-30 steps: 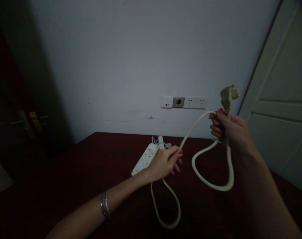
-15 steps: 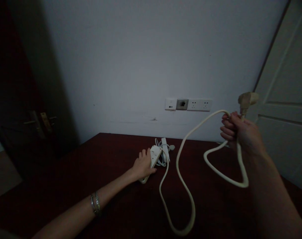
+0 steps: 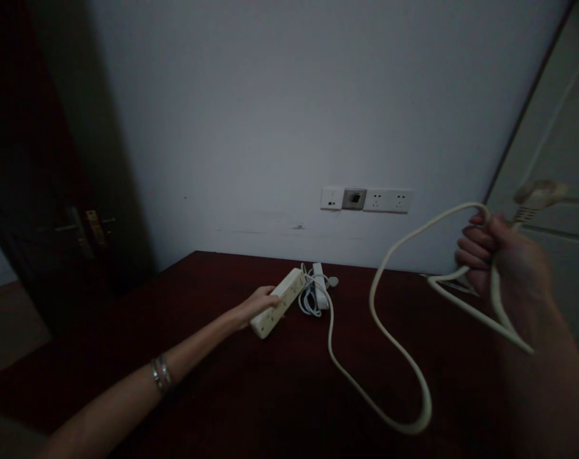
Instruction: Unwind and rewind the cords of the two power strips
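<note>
My right hand [image 3: 506, 264] is raised at the right, fingers wrapped round a loop of thick white cable [image 3: 394, 347], with the cable's plug [image 3: 537, 193] sticking up past the fist. The cable sags onto the dark red table [image 3: 198, 357] and runs back to a cream power strip [image 3: 278, 310]. My left hand [image 3: 257, 305] reaches out and grips the near left side of that strip on the table.
A smaller white adapter with a thin coiled cord [image 3: 316, 292] lies just right of the strip. Wall sockets [image 3: 367, 199] sit on the white wall above the table's far edge. A dark door with a brass handle [image 3: 86, 228] stands left; a pale door [image 3: 557, 166] stands right.
My left hand let go of the cable and moved out to the power strip, which has shifted a little. My right hand carried the plug and loop to the right.
</note>
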